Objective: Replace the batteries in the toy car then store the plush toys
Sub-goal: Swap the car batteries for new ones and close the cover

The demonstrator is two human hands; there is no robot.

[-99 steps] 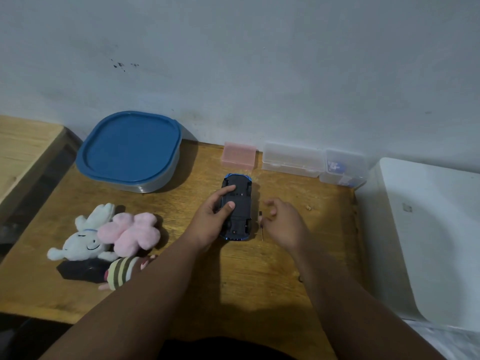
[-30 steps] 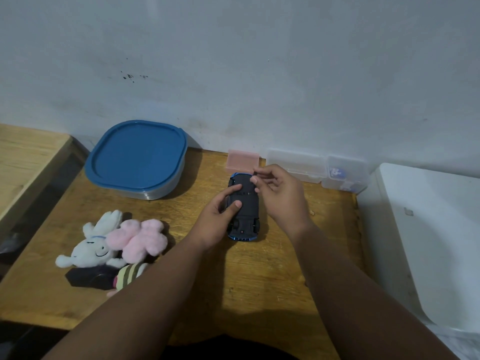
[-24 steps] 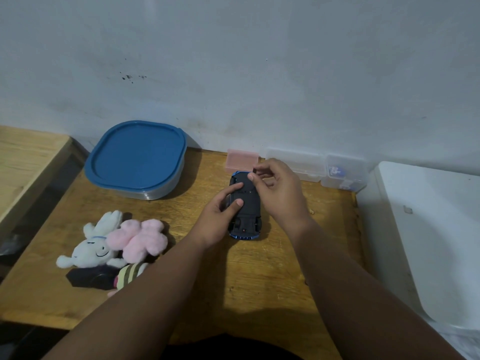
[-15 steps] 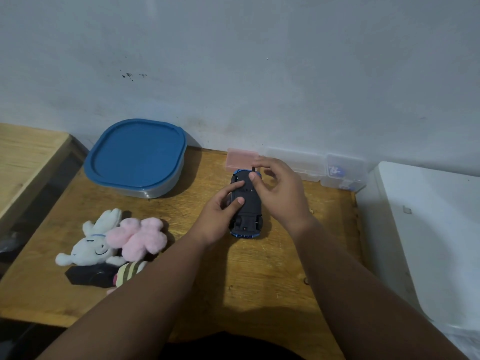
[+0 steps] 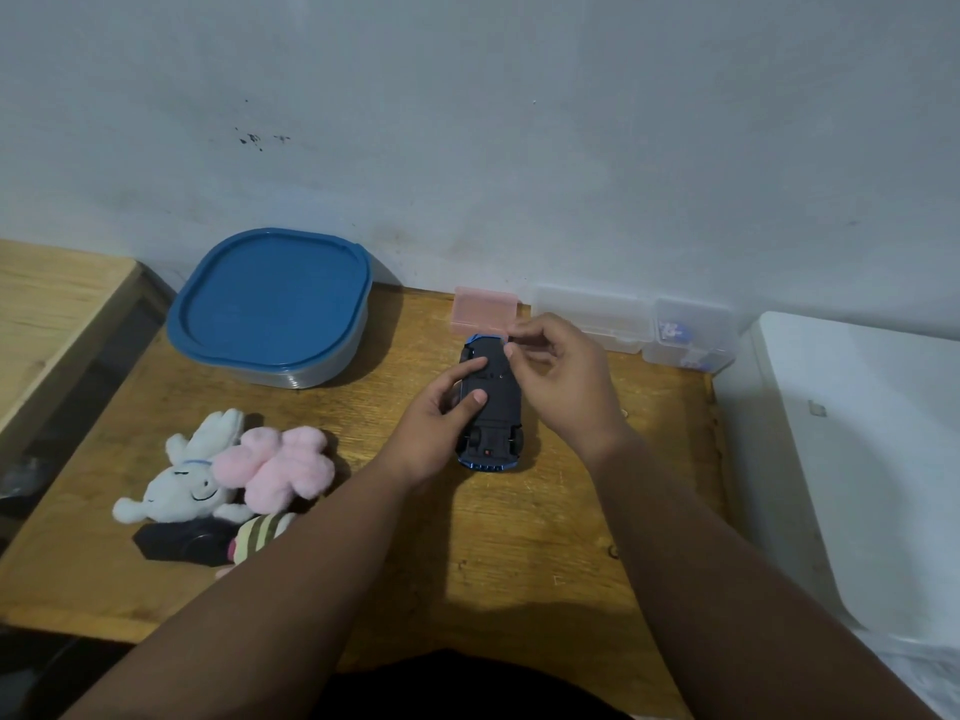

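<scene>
The blue toy car (image 5: 496, 407) lies upside down on the wooden table (image 5: 519, 543), its dark underside facing up. My left hand (image 5: 434, 436) grips its left side, with thumb and forefinger on the underside. My right hand (image 5: 563, 381) hovers over the car's far end, fingertips pinched together on a thin small screwdriver that is almost wholly hidden by the fingers. At the left lie a white rabbit plush (image 5: 179, 483), a pink plush (image 5: 280, 467) and a striped plush (image 5: 260, 535), which my left forearm partly covers.
A container with a blue lid (image 5: 270, 304) stands at the back left. A pink box (image 5: 483, 309) and two clear plastic boxes (image 5: 595, 317) (image 5: 691, 332) line the wall. A flat black object (image 5: 171, 543) lies under the plushes. A white appliance (image 5: 857, 459) borders the table's right edge.
My right hand took the screwdriver from the table beside the car and carried it to the car's far end. Since then it has only shifted slightly. My left hand kept its grip.
</scene>
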